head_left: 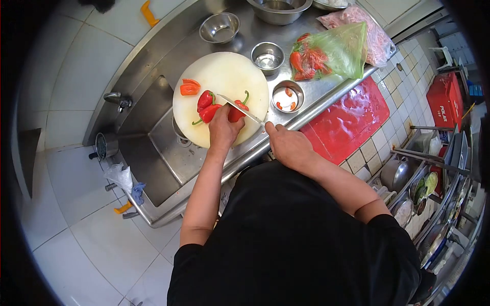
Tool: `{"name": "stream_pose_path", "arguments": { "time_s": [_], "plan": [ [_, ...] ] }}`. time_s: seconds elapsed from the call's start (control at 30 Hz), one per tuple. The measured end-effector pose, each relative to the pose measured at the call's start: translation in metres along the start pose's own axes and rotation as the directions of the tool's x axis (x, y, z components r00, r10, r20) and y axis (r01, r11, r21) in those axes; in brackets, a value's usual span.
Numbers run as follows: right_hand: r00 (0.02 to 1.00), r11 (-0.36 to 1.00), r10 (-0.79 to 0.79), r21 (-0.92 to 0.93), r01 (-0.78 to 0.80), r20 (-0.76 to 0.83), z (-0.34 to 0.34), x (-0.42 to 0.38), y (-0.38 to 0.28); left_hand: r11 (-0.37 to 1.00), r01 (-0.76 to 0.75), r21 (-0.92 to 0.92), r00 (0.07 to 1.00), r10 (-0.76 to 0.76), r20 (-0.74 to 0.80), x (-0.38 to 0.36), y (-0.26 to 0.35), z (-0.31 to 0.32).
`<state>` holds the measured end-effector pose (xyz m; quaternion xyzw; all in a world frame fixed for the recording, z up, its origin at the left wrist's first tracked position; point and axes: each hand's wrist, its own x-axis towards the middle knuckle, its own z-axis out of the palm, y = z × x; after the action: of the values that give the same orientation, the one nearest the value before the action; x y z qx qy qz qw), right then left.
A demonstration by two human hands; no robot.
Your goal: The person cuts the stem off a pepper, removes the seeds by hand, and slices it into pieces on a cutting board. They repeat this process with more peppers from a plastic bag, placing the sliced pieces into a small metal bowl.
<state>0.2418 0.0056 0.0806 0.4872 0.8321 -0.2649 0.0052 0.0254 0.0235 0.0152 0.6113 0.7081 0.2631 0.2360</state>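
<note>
A round white cutting board (pixel 194 66) lies across the sink edge and steel counter. My left hand (pixel 224 127) is closed on a red pepper (pixel 235 113), steadying it on the board. In my right hand (pixel 288 145) is a knife (pixel 245 111), its blade lying over that pepper just below the green stem. Left of it rest two whole red peppers (pixel 209 113) with green stems. A cut orange-red pepper piece (pixel 190 87) sits near the board's upper left. Beside the board, a small steel bowl (pixel 287 97) holds several red bits.
A green plastic bag (pixel 344 48) of red peppers lies on the counter, with a pinkish bag (pixel 375 33) behind it. Steel bowls (pixel 219 28) stand at the back. The sink basin (pixel 148 148) and faucet (pixel 118 100) are left; a red mat (pixel 352 120) lies below the counter's edge.
</note>
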Motion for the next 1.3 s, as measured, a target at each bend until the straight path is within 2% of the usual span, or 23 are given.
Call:
{"name": "stream_pose_path", "arguments": {
  "time_s": [0.3, 0.67, 0.77, 0.9, 0.97, 1.1, 1.17, 1.3],
  "plan": [
    [0.997, 1.0, 0.022, -0.02, -0.02, 0.072, -0.009, 0.013, -0.003, 0.999, 0.042, 0.004, 0.998, -0.042, 0.049, 0.005, 0.001, -0.004],
    [0.985, 0.998, 0.049, 0.024, -0.053, 0.167, -0.019, 0.035, -0.005, 1.0, -0.004, -0.005, 1.0, 0.004, 0.028, 0.006, 0.001, -0.007],
    [0.985, 0.999, 0.032, 0.029, -0.038, 0.17, -0.02, 0.041, -0.004, 0.999, 0.018, -0.044, 0.995, -0.014, 0.099, 0.009, -0.002, -0.008],
    [0.995, 0.998, 0.0, 0.061, -0.006, 0.105, -0.009, 0.055, 0.002, 1.0, -0.004, -0.003, 0.998, 0.005, 0.06, 0.015, -0.011, -0.009],
    [0.992, 0.996, 0.012, 0.088, -0.024, 0.128, -0.009, 0.061, 0.002, 0.999, 0.026, 0.029, 0.996, -0.029, 0.085, 0.019, -0.009, -0.015],
    [0.99, 0.994, -0.028, 0.107, 0.013, 0.136, -0.014, 0.056, 0.003, 0.999, -0.004, 0.039, 0.997, 0.001, 0.077, 0.022, -0.008, -0.018],
    [0.987, 0.994, -0.009, 0.107, -0.009, 0.163, -0.026, 0.047, -0.001, 0.999, 0.051, 0.004, 0.986, -0.051, 0.161, 0.017, -0.005, -0.013],
    [0.978, 0.992, 0.013, 0.118, -0.038, 0.207, -0.01, 0.058, 0.002, 0.998, 0.027, -0.049, 0.991, -0.02, 0.133, 0.007, -0.01, -0.002]
  ]
}}
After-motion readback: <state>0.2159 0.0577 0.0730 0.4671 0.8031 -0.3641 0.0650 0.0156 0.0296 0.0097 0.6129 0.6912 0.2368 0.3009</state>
